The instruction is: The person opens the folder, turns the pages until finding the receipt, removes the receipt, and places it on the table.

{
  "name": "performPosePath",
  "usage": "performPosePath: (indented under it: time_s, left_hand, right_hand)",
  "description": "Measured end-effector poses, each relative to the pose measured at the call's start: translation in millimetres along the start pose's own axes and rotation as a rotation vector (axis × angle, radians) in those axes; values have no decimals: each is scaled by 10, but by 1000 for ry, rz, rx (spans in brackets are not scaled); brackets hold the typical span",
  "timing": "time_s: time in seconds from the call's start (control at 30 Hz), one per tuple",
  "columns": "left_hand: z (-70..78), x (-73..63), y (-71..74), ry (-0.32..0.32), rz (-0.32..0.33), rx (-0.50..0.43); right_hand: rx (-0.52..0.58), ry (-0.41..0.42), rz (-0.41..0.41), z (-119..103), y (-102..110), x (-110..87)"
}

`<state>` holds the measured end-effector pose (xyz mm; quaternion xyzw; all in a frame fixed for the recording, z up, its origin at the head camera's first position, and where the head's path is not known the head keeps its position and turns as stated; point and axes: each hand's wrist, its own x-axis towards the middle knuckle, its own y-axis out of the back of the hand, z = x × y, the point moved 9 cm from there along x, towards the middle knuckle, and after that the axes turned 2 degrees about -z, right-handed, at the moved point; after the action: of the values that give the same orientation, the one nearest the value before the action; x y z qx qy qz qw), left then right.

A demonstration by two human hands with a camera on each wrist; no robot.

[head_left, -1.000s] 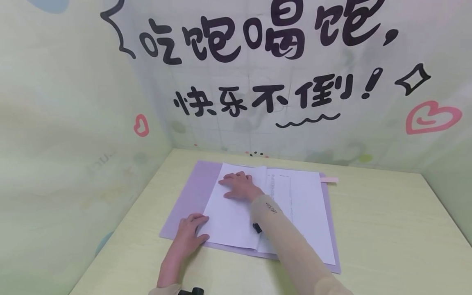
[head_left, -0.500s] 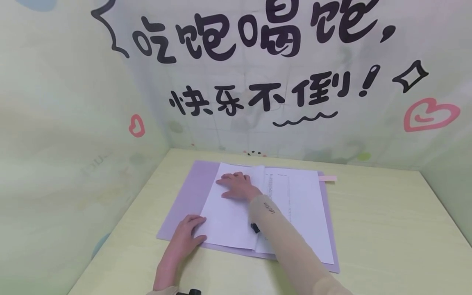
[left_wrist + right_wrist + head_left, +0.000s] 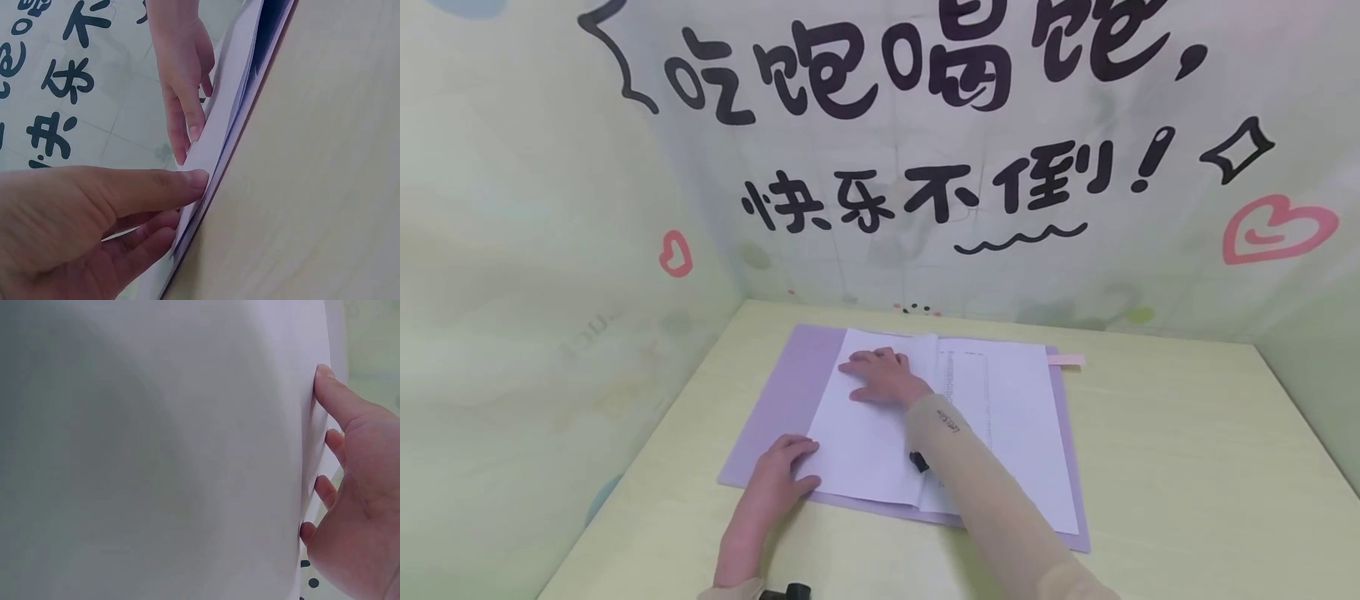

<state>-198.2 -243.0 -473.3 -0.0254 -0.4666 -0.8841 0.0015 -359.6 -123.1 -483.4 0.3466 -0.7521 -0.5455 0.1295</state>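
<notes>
An open purple folder (image 3: 775,404) lies on the table with white sheets inside. Its left-hand page (image 3: 865,458) looks blank, while the right-hand page (image 3: 1030,425) carries faint printed lines. My right hand (image 3: 883,377) rests spread on the upper part of the left page, fingertips pressing the paper. At the lower left corner of that page is my left hand (image 3: 780,475), its thumb and fingers touching the paper's edge. In the left wrist view the thumb (image 3: 190,181) lies flat on the sheet. The right wrist view shows the right fingertips against the page.
A pink tab (image 3: 1066,360) sticks out at the folder's right side. Pale table surface (image 3: 1187,450) extends to the right. A printed wall covering (image 3: 880,267) stands behind the table and continues along the left side. A black wrist device (image 3: 919,461) sits under the right sleeve.
Both hands stay in the same places on the page. Only the head view has shifted slightly.
</notes>
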Motion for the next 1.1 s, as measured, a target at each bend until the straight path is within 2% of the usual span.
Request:
performPosePath:
  time_s: [0.2,0.47,0.63,0.7,0.8,1.1]
  left_hand:
    - [-69,-23,-2,3,5,-42]
    - [-76,-28,3,-4,-5,-56]
    - [-61,0,25,0,-15,-52]
    - [-55,9,32,5,-19,-48]
    - [-56,11,31,15,-30,-43]
    - [-51,10,30,24,-38,-49]
  right_hand:
    - [25,5,-10,-9,-9,-20]
    - [31,15,-23,-1,-9,-54]
    - [204,66,28,41,186,-129]
    - [315,84,50,91,285,-179]
    - [408,87,65,201,387,-263]
    - [467,15,173,538,701,-634]
